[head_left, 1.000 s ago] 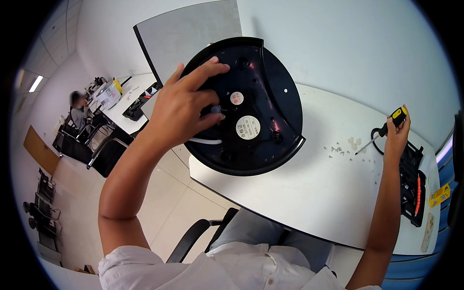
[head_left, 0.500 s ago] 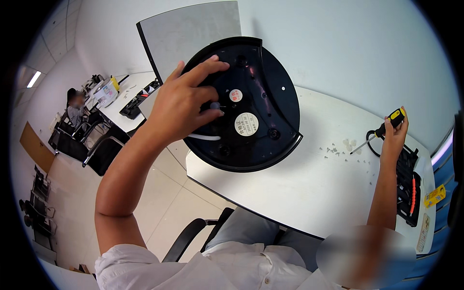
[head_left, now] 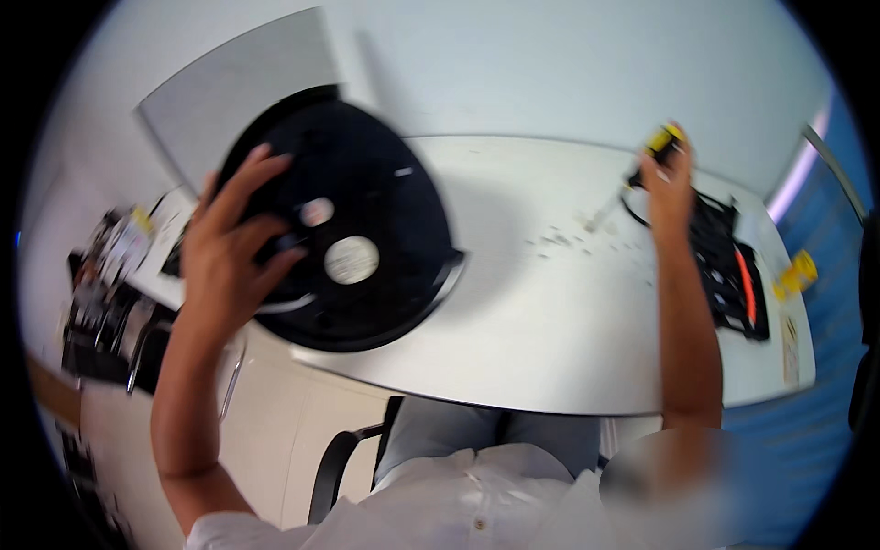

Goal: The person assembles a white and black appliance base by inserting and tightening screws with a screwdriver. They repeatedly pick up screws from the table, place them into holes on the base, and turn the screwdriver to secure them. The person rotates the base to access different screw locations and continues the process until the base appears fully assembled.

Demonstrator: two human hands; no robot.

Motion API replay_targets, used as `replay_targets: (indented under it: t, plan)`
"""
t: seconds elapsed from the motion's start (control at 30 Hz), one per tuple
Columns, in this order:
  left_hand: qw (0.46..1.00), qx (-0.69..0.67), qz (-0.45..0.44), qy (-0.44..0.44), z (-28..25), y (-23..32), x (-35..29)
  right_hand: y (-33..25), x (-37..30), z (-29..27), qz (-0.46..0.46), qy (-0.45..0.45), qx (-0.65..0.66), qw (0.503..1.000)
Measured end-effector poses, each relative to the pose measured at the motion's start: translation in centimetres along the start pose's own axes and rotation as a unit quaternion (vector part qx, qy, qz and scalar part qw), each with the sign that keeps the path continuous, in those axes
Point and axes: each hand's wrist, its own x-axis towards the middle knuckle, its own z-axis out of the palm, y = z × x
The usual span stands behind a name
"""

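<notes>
A large round black plastic base point(head_left: 385, 174), with a straight-cut lip and two round pale stickers, is tilted up toward me over the left part of the table. My left hand point(head_left: 234, 234) is closed at its left side, fingers bent over the face; exactly where they grip is blurred. A short white cord point(head_left: 291, 305) shows below that hand. At the right, my right hand point(head_left: 669, 179) grips a screwdriver by its yellow-and-black handle point(head_left: 664, 142). Its shaft slants down and left toward several small loose screws point(head_left: 561, 240) on the table.
The white table point(head_left: 513, 339) curves along the wall. Beside my right forearm lies a black tool case point(head_left: 720, 261) with an orange-red tool point(head_left: 745, 280). A yellow package point(head_left: 796, 273) sits near the right edge. A grey panel point(head_left: 247, 92) stands behind the base.
The view has swung right, so base, hands and table appear farther left and the picture is blurred. Both hands keep their holds on the base and the screwdriver.
</notes>
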Motion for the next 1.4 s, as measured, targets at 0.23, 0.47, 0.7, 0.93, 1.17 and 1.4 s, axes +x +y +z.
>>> replay_targets:
  t: [0.23,0.47,0.7,0.93,1.17,1.4]
  plan:
    - [0.999,0.049,0.014,-0.005,1.6,3.8,-1.7,-2.6,-1.1,0.1,-0.023,-0.052,-0.183,0.981]
    - [0.996,0.033,0.075,-0.038,2.0,5.2,-2.7,-1.3,-0.9,-0.2,-0.048,-0.060,-0.192,0.978]
    - [0.996,0.046,0.080,-0.017,2.3,4.8,-3.1,-1.4,-0.8,0.1,-0.086,-0.050,-0.210,0.973]
    - [0.994,0.020,0.104,-0.016,2.0,6.0,-3.5,-4.6,0.3,-0.9,-0.052,0.007,0.098,0.994]
    - [0.996,-0.014,0.083,-0.028,1.8,6.0,-2.7,-15.3,-4.6,-3.7,-0.005,-0.061,0.415,0.908]
    - [0.994,-0.020,0.103,0.008,2.1,5.6,-2.9,-18.0,-12.8,2.6,-0.057,0.011,0.389,0.919]
